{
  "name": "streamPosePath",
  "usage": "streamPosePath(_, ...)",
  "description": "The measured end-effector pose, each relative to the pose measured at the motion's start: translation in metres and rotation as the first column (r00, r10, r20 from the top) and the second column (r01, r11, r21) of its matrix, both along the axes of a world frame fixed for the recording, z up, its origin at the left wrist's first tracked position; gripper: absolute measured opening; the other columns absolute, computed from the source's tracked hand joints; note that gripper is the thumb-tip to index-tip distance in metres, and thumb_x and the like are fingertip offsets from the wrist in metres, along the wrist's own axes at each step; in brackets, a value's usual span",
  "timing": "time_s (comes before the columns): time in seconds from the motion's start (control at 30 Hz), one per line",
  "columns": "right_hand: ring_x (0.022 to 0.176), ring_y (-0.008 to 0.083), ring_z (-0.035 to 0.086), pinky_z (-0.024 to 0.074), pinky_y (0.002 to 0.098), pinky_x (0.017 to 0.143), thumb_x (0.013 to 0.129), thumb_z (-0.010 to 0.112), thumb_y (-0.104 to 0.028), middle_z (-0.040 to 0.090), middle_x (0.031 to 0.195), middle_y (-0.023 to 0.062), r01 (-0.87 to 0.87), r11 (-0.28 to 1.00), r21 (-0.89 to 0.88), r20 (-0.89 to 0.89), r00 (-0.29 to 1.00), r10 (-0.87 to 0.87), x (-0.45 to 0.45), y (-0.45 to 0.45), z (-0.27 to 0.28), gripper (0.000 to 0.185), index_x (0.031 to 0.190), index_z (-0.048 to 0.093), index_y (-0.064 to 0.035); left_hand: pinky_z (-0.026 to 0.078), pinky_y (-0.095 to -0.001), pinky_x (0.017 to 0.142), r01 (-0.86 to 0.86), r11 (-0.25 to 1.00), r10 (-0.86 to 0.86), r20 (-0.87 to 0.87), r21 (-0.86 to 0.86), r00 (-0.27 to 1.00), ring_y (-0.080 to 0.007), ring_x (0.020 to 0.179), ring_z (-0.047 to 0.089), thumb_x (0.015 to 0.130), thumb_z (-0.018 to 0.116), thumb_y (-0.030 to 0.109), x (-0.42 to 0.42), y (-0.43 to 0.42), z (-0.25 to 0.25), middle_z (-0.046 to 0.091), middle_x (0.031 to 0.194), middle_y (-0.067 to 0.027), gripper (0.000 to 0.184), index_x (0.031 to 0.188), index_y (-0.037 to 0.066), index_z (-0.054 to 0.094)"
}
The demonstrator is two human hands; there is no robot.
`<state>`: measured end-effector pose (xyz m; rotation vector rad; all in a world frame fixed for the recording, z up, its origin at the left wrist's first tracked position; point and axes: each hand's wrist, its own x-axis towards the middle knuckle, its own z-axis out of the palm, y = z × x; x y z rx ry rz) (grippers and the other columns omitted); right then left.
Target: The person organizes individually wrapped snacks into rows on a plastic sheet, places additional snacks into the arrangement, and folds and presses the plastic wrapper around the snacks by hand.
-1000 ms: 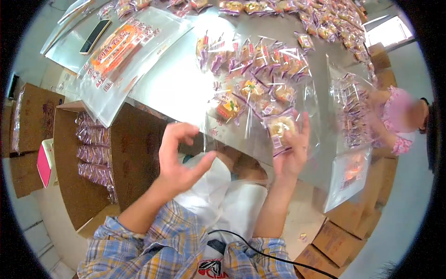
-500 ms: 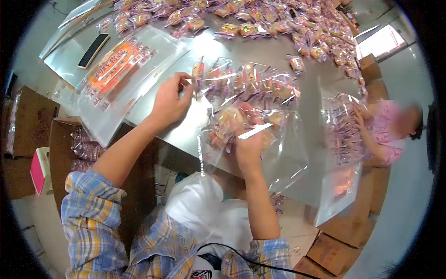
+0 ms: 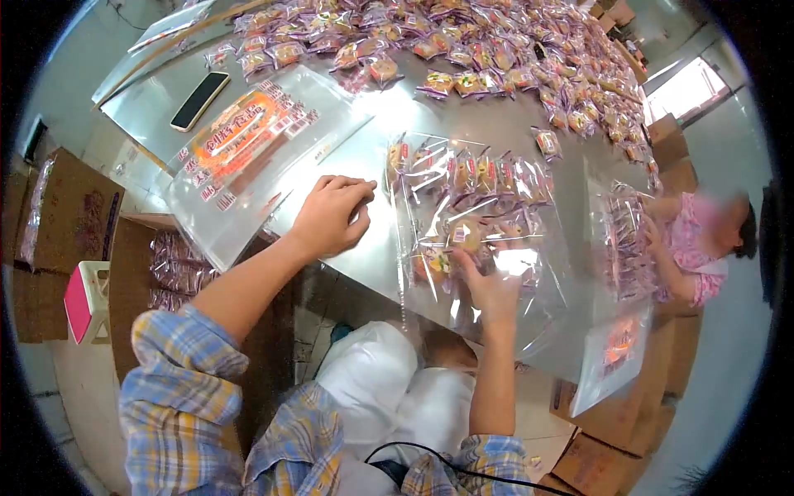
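"While I'm watching the head view from far off, what do you want first, the hands?"

"Yes, and use the clear bag (image 3: 411, 219) as our mark."

"Right hand (image 3: 495, 285) is in it, thumb up against the wrapped packets (image 3: 467, 234) at its near part. Glare covers the fingers, so I can't say whether they grip one. Left hand (image 3: 335, 217) is just left of the bag, palm down with the fingers loosely bent; whether the tips pinch anything, I can't make out."

"And the packets?"

"I see a row of upright packets (image 3: 471, 174) in the far part of the bag, with the others nearer the right hand. It all lies on the metal surface (image 3: 496, 116)."

"What's around it?"

"Left of the bag, flat printed bags (image 3: 244, 136), with a phone (image 3: 200, 101) just beyond those. Beyond the bag, a broad spread of loose packets (image 3: 496, 56); one single packet (image 3: 547, 143) sits apart, near its far right corner. Well to the right, I have a co-worker (image 3: 695, 240) with hands at another filled bag (image 3: 626, 244). Low on the left of our mark is a carton (image 3: 132, 273) with packets inside."
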<state>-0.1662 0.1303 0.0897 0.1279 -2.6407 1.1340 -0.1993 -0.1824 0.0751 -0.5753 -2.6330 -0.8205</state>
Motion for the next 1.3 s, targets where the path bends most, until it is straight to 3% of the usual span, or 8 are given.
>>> streamPosePath(0.07,0.130,0.0416,0.055,0.0443,0.0472,0.108,0.084,0.082,-0.020,0.056,0.147,0.0216,-0.154,0.927,0.342,-0.173,0.959,0.223,0.003,0.004,0.008,0.064,0.142,0.060,-0.0081,0.043,-0.0431,0.107,0.011,1.000,-0.011,0.006,0.006,1.000,-0.0270,0.115,0.065,0.089,0.064,0.013,-0.003,0.000,-0.001,0.075,0.118,-0.0081,0.025,0.113,0.005,0.068)
streamPosePath(0.23,0.135,0.0362,0.052,0.0386,0.0547,0.112,0.082,0.080,-0.035,0.057,0.145,0.0138,-0.237,0.923,0.303,-0.148,0.945,0.291,0.015,-0.023,0.017,0.059,0.135,0.066,-0.0123,0.044,-0.0422,0.106,-0.015,1.000,0.015,0.021,0.017,1.000,-0.0260,0.112,0.065,0.089,0.065,0.012,0.000,0.000,0.000,0.075,0.122,-0.0064,0.017,0.103,0.005,0.069)
streamPosePath(0.33,0.134,0.0369,0.051,0.0369,0.0501,0.113,0.074,0.086,-0.041,0.057,0.145,0.0158,-0.227,0.827,0.514,-0.227,0.894,0.386,0.025,-0.035,0.013,0.069,0.135,0.067,-0.0150,0.044,-0.0421,0.106,-0.026,0.999,0.026,0.013,0.030,1.000,-0.0256,0.112,0.065,0.088,0.065,0.012,-0.002,0.002,0.002,0.075,0.122,-0.0057,0.016,0.102,0.006,0.069)
streamPosePath(0.57,0.124,0.0356,0.056,0.0451,0.0499,0.106,0.076,0.088,-0.023,0.059,0.136,0.0170,-0.022,0.967,0.253,-0.185,0.980,0.070,0.029,-0.042,0.014,0.064,0.134,0.066,-0.0069,0.045,-0.0410,0.104,-0.046,0.997,0.044,0.028,0.059,0.999,-0.0248,0.112,0.064,0.086,0.066,0.011,-0.002,0.002,-0.001,0.075,0.121,-0.0045,0.016,0.101,0.007,0.070)
streamPosePath(0.63,0.117,0.0360,0.058,0.0470,0.0463,0.102,0.077,0.087,-0.019,0.060,0.134,0.0193,-0.033,0.996,-0.086,0.161,0.986,0.046,0.034,-0.039,0.008,0.059,0.130,0.066,-0.0037,0.045,-0.0410,0.104,-0.055,0.996,0.052,0.039,0.064,0.998,-0.0242,0.112,0.064,0.085,0.066,0.011,-0.001,0.003,0.002,0.076,0.120,-0.0036,0.015,0.100,0.007,0.069)
streamPosePath(0.77,0.110,0.0390,0.062,0.0491,0.0456,0.100,0.085,0.084,-0.021,0.063,0.125,0.0203,-0.006,0.981,0.196,-0.244,0.968,0.055,0.039,-0.043,0.015,0.053,0.128,0.064,0.0030,0.044,-0.0417,0.104,-0.059,0.996,0.057,0.030,0.073,0.998,-0.0239,0.110,0.065,0.085,0.066,0.012,-0.001,0.001,-0.001,0.076,0.117,-0.0029,0.016,0.100,0.007,0.069)
streamPosePath(0.97,0.113,0.0400,0.061,0.0498,0.0491,0.095,0.089,0.080,-0.031,0.064,0.119,0.0207,0.110,0.974,0.199,-0.039,0.994,-0.104,0.067,-0.052,0.008,0.053,0.128,0.064,0.0011,0.044,-0.0406,0.107,-0.042,0.997,0.041,0.017,0.062,0.999,-0.0222,0.109,0.065,0.088,0.066,0.017,-0.002,-0.001,0.001,0.076,0.106,-0.0041,0.032,0.118,0.009,0.072)
streamPosePath(1.3,0.094,0.0370,0.065,0.0520,0.0460,0.082,0.080,0.084,-0.022,0.068,0.103,0.0157,0.161,0.978,0.135,-0.114,0.983,-0.146,0.053,-0.072,0.002,0.045,0.117,0.066,-0.0031,0.044,-0.0402,0.104,-0.077,0.993,0.072,0.064,0.085,0.995,-0.0234,0.113,0.065,0.086,0.066,0.010,-0.002,0.003,0.002,0.076,0.122,-0.0018,0.012,0.097,0.007,0.070)
